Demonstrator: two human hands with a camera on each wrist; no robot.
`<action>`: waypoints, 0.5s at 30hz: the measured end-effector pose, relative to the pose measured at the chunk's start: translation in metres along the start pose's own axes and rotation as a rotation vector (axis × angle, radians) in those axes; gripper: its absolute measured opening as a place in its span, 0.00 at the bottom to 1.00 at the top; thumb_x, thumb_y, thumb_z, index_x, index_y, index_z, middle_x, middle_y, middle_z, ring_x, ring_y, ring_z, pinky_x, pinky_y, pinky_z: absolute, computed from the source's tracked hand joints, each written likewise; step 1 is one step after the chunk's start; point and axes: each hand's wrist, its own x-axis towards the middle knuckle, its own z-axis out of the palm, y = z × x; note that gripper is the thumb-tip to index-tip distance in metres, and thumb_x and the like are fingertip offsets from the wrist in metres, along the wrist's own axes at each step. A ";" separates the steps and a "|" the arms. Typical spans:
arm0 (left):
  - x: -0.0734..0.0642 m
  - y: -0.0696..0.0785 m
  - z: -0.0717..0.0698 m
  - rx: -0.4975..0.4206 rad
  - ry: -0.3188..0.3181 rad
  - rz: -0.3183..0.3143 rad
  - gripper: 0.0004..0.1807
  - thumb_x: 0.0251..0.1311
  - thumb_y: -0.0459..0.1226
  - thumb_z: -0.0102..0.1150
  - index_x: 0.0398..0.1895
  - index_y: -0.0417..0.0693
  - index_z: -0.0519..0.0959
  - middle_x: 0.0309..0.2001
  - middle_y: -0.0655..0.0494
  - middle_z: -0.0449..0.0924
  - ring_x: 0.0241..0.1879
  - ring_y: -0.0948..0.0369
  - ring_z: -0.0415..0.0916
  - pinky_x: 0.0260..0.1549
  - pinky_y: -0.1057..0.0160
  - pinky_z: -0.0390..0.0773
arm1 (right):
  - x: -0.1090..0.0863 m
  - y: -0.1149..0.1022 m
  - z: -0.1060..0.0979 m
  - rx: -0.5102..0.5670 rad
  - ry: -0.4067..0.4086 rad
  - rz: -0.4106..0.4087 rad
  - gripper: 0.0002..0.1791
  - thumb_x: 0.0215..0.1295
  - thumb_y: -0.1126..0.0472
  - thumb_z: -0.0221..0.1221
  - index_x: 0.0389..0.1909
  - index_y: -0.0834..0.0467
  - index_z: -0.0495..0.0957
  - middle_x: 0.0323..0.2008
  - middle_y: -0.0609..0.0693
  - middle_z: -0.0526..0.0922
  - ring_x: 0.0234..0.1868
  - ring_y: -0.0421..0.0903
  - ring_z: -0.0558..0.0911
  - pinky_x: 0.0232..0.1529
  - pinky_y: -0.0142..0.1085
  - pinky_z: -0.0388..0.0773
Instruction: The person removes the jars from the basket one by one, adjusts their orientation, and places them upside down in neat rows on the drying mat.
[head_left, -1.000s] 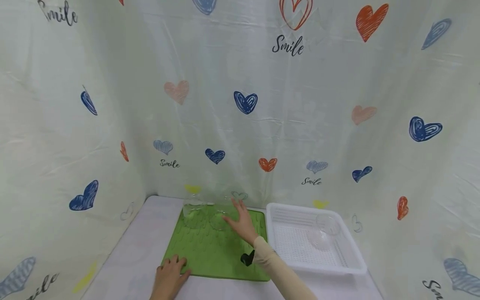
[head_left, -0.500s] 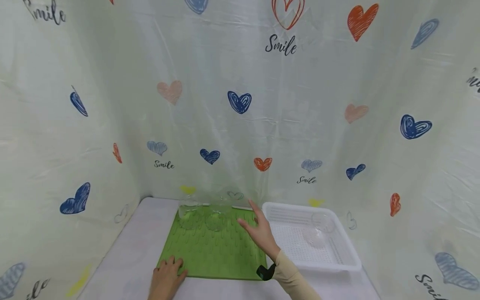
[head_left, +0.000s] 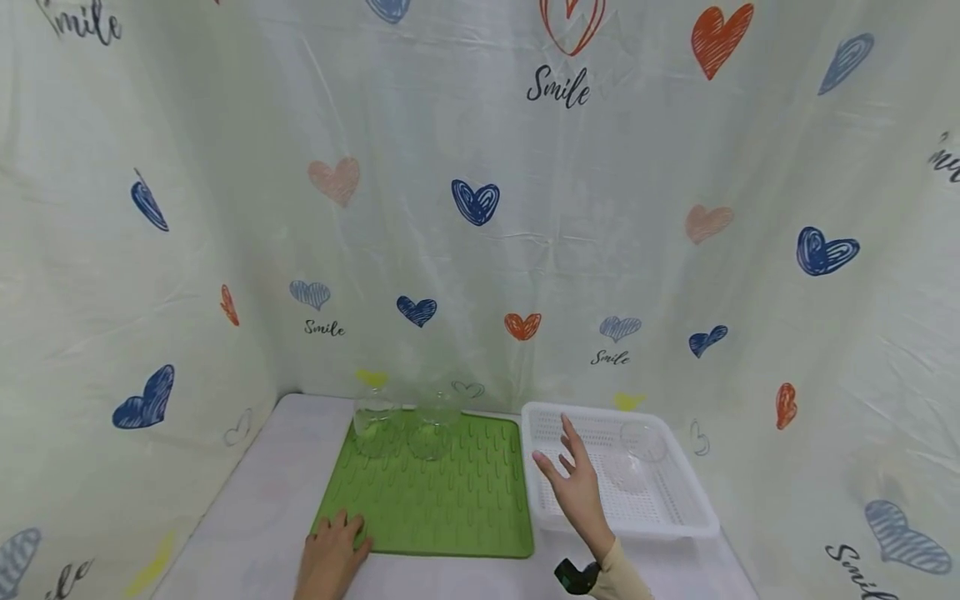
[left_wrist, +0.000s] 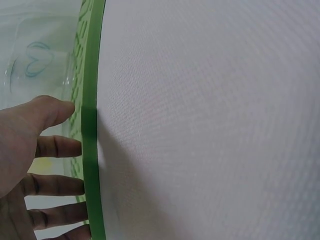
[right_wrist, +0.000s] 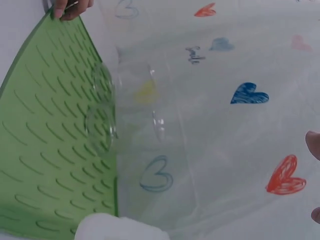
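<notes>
Two clear glasses, the left one [head_left: 377,427] and the right one [head_left: 431,432], stand side by side at the back left of a green ribbed mat [head_left: 442,517]. My left hand [head_left: 330,554] rests at the mat's front left corner, fingers spread over its edge and holding nothing. Above the left part of a white plastic basket [head_left: 693,467], my right hand [head_left: 581,492] is raised, its fingers apart and nothing between them. Inside the basket, at the right, lies a clear glass [head_left: 633,462], hard to make out. Only fingertips [right_wrist: 313,145] of the right hand enter the right wrist view.
A white table [head_left: 255,492] carries the mat and the basket next to each other, with a narrow gap between. A pale curtain [head_left: 405,242] printed with hearts hangs behind and at both sides, close to the table's back edge.
My right hand has moved right and nearer, from beside the right glass on the mat to above the basket. The left hand has stayed at the mat's corner. The camera view has shifted slightly.
</notes>
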 end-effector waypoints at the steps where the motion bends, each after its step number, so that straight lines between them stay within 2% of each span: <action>1: 0.000 0.000 0.001 0.003 0.000 0.000 0.20 0.55 0.50 0.66 0.45 0.47 0.80 0.43 0.45 0.76 0.43 0.42 0.73 0.37 0.37 0.76 | 0.000 0.003 -0.005 0.005 0.014 0.009 0.44 0.61 0.52 0.65 0.75 0.47 0.54 0.74 0.57 0.56 0.69 0.63 0.64 0.61 0.54 0.73; 8: 0.002 -0.001 0.001 -0.004 -0.018 -0.006 0.21 0.54 0.50 0.66 0.45 0.47 0.81 0.42 0.47 0.76 0.42 0.44 0.73 0.35 0.39 0.76 | -0.004 0.014 -0.035 -0.003 0.067 0.111 0.45 0.62 0.58 0.65 0.76 0.53 0.50 0.75 0.58 0.52 0.70 0.64 0.61 0.62 0.55 0.70; 15: 0.001 -0.003 0.003 -0.009 -0.003 0.012 0.23 0.53 0.51 0.66 0.46 0.47 0.81 0.42 0.47 0.76 0.41 0.45 0.73 0.35 0.40 0.76 | -0.008 0.020 -0.053 0.017 0.106 0.148 0.46 0.63 0.54 0.64 0.76 0.48 0.48 0.74 0.60 0.54 0.71 0.64 0.61 0.64 0.54 0.69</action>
